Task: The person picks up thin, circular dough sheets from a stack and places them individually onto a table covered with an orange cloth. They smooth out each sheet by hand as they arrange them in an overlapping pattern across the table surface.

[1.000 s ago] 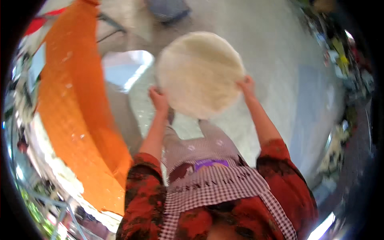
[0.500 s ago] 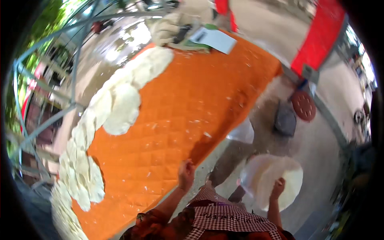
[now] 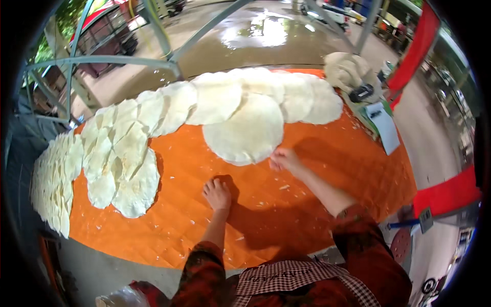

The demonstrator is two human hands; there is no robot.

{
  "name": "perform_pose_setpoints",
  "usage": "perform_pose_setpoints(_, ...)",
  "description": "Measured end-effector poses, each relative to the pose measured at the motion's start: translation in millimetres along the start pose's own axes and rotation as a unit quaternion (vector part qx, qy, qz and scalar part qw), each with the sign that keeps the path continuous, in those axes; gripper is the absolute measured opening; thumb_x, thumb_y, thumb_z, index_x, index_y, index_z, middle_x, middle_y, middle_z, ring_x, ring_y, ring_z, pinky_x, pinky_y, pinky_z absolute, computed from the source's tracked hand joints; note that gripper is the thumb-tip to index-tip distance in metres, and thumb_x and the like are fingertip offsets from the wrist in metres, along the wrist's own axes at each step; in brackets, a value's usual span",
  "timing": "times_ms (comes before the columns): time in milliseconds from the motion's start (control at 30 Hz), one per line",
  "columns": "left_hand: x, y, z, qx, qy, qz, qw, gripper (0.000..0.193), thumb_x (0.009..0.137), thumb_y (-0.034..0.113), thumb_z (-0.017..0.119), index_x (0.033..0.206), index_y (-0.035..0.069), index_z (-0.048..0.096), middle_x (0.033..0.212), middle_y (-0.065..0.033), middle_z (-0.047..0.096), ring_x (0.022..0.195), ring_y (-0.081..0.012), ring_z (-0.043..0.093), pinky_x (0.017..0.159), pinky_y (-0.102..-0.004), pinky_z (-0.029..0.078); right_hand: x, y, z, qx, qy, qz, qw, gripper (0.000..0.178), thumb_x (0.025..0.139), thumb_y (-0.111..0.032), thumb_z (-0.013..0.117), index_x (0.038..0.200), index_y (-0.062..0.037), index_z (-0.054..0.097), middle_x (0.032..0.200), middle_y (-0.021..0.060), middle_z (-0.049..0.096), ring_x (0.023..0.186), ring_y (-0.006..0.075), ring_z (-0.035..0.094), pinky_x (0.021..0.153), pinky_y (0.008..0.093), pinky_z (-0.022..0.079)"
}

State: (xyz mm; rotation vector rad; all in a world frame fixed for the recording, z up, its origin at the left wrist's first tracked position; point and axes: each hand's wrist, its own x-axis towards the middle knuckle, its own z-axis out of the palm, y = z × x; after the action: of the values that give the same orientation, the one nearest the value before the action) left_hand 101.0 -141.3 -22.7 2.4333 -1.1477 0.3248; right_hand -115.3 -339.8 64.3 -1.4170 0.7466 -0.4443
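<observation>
A thin, round, cream-coloured sheet, like flattened dough, lies on the orange quilted cloth in front of me. Its far edge overlaps a row of similar sheets. At its lower right edge is my right hand, fingers closed, seemingly pinching the rim. My left hand rests on the cloth below the sheet, fingers spread, holding nothing. To the left, overlapping sheets lie in a cluster, beside a tightly layered row.
At the back right are a beige cloth bundle, a dark object and a white paper. Pale scraps dot the cloth. Metal bars stand beyond the far edge. A red strip is at the right.
My view has turned left to face the orange cloth. Both hands have come over it. The pale round sheet at my right hand, low on the right before, is no longer seen there.
</observation>
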Motion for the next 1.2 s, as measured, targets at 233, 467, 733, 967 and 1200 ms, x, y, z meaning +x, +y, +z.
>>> perform_pose_setpoints(233, 13.0, -2.0, -10.8, -0.039, -0.033, -0.016, 0.999, 0.020, 0.080, 0.018, 0.060, 0.095, 0.006, 0.057, 0.105, -0.0137, 0.054, 0.098, -0.0348, 0.049, 0.084, -0.0457, 0.038, 314.5, -32.4, 151.7, 0.134, 0.000, 0.034, 0.990, 0.018, 0.083, -0.018, 0.065, 0.084, 0.0000, 0.061, 0.078, 0.0089, 0.064, 0.064, 0.0157, 0.061, 0.058, 0.0276, 0.051)
perform_pose_setpoints(467, 10.6, -6.4, -13.0, -0.044, -0.040, -0.022, 0.998, 0.020, 0.078, 0.012, 0.061, 0.095, 0.004, 0.056, 0.105, -0.0144, 0.054, 0.097, -0.0358, 0.048, 0.085, -0.0470, 0.039, 427.2, -25.6, 274.8, 0.138, 0.163, 0.138, 0.967, 0.038, 0.075, -0.030, 0.074, 0.079, 0.0051, 0.062, 0.067, 0.0129, 0.062, 0.053, 0.0250, 0.058, 0.047, 0.0374, 0.047)
perform_pose_setpoints(733, 5.2, -10.2, -15.5, -0.039, -0.052, -0.047, 0.997, 0.019, 0.078, 0.010, 0.059, 0.095, 0.004, 0.055, 0.104, -0.0154, 0.053, 0.094, -0.0365, 0.048, 0.083, -0.0472, 0.039, 428.9, -68.8, 122.4, -0.026, 0.160, -0.087, 0.983, 0.016, 0.065, -0.017, 0.066, 0.065, -0.0018, 0.063, 0.065, 0.0152, 0.065, 0.067, 0.0300, 0.065, 0.060, 0.0400, 0.051)
perform_pose_setpoints(967, 16.8, 3.7, -8.9, -0.055, -0.052, -0.017, 0.997, 0.017, 0.079, 0.010, 0.057, 0.095, 0.004, 0.054, 0.106, -0.0157, 0.052, 0.097, -0.0368, 0.047, 0.084, -0.0468, 0.038, 369.5, -28.9, 5.3, -0.334, 0.395, -0.086, 0.851, 0.028, 0.067, -0.022, 0.070, 0.084, -0.0014, 0.062, 0.086, 0.0200, 0.065, 0.085, 0.0336, 0.064, 0.075, 0.0422, 0.051)
perform_pose_setpoints(1200, 20.0, 11.7, -1.4, -0.059, -0.041, 0.002, 0.997, 0.013, 0.081, 0.010, 0.056, 0.093, 0.005, 0.053, 0.106, -0.0157, 0.052, 0.096, -0.0380, 0.047, 0.081, -0.0477, 0.039, 406.6, -50.2, 18.3, -0.100, 0.298, -0.025, 0.949, 0.044, 0.062, -0.018, 0.072, 0.098, 0.0055, 0.064, 0.088, 0.0178, 0.068, 0.081, 0.0304, 0.067, 0.071, 0.0381, 0.052)
